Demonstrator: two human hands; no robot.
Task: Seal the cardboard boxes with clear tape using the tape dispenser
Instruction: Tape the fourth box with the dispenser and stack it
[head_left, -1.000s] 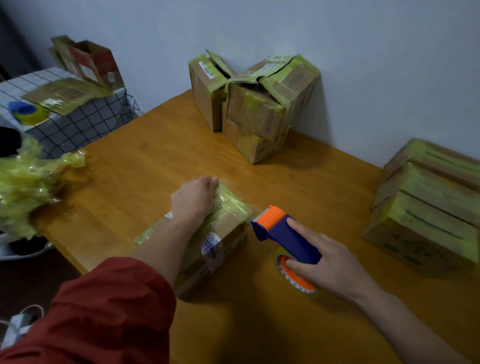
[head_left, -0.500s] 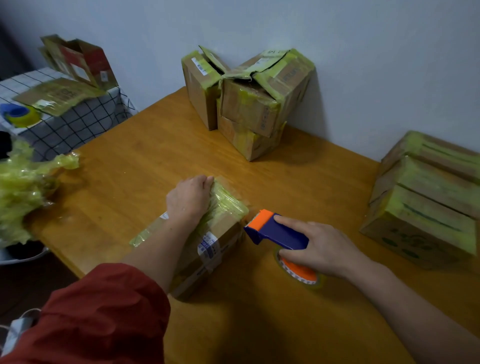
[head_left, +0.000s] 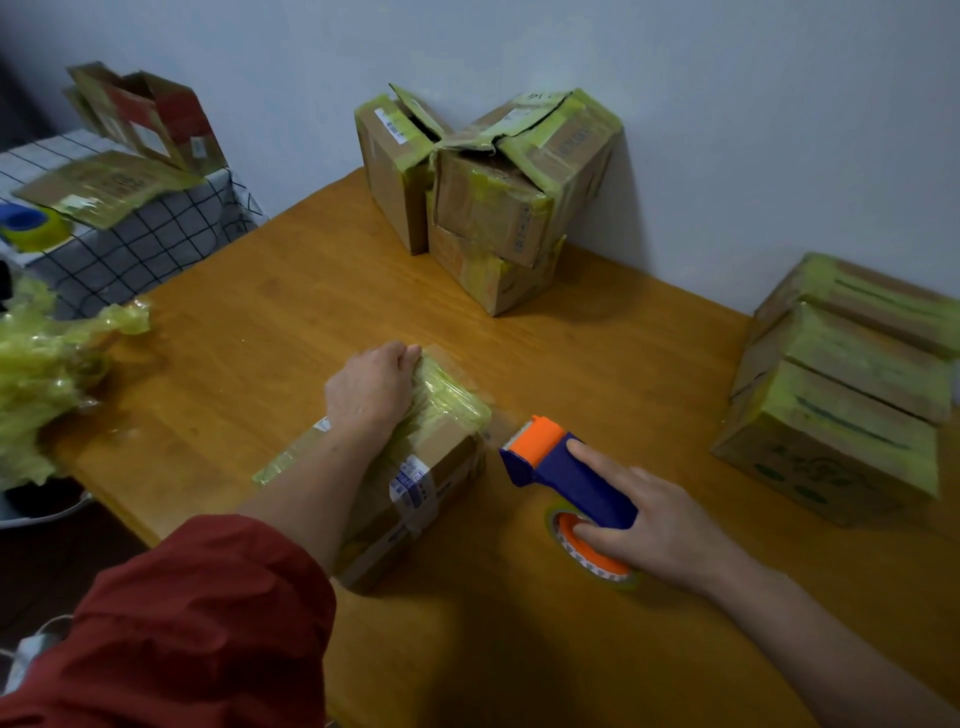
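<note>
Between the earlier view and this one, the right hand (head_left: 654, 525) has straightened its index finger along the top of the blue-and-orange plastic tape dispenser (head_left: 566, 478), and the tool's orange head sits slightly farther from the box. The left hand (head_left: 371, 387) has kept its place. It rests on the small brown cardboard box banded with yellowish clear tape (head_left: 431, 467), fingers curled over the far top edge, probably to pin the box and the tape end against the pull.

The box lies on the orange-brown wooden table (head_left: 311, 312), near its front edge. The dispenser is just to the box's right, apart from it, with its tape roll (head_left: 587, 556) low against the table. The right hand is closed round the dispenser, thumb on the orange hub and remaining fingers on the far side. The extended index finger would steer the cutter. Whether a strand of tape still joins tool and box cannot be told.

Taped boxes stacked at the right (head_left: 841, 415) look finished. The torn-flapped cluster of boxes by the wall (head_left: 493, 197) appears to be waiting.
</note>
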